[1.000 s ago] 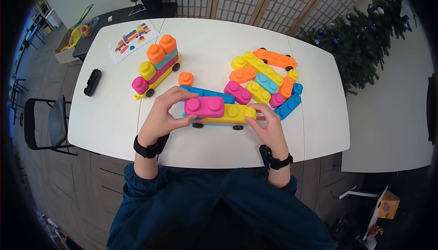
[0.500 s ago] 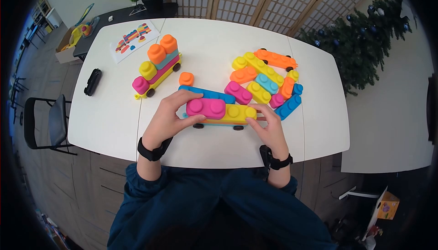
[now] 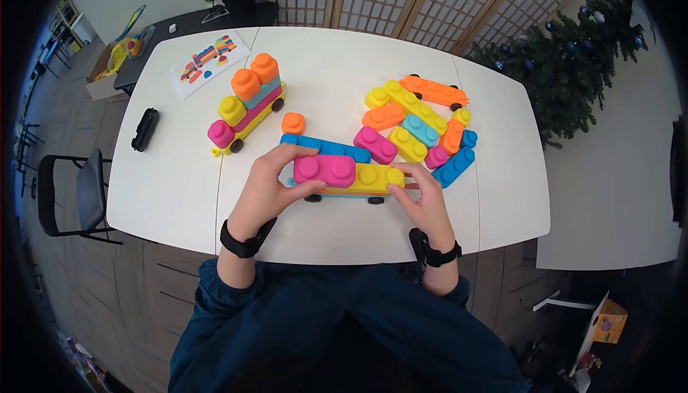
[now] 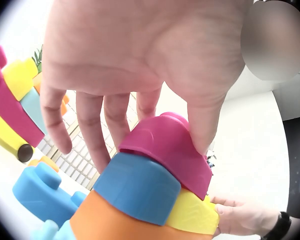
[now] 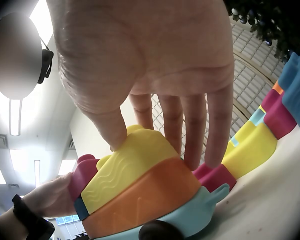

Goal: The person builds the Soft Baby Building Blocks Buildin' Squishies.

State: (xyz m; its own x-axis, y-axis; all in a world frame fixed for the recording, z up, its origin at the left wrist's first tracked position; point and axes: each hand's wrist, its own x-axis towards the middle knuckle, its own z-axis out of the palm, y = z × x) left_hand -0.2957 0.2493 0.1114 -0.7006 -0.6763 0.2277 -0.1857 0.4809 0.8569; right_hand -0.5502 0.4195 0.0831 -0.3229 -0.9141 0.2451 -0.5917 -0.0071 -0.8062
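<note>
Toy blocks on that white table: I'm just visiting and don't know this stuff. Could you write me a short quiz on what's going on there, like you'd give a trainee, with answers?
1. Multiple choice: what colour is the block that the left grip holds? (a) green (b) pink (c) white
2. True or false: the orange wheeled base has blocks stacked on it.
3. Fill in: in the right wrist view, the layer directly beneath the yellow block that the right grip holds is ____.

Key:
1. b, the pink block.
2. False; no blocks are stacked on it.
3. Orange.
</note>
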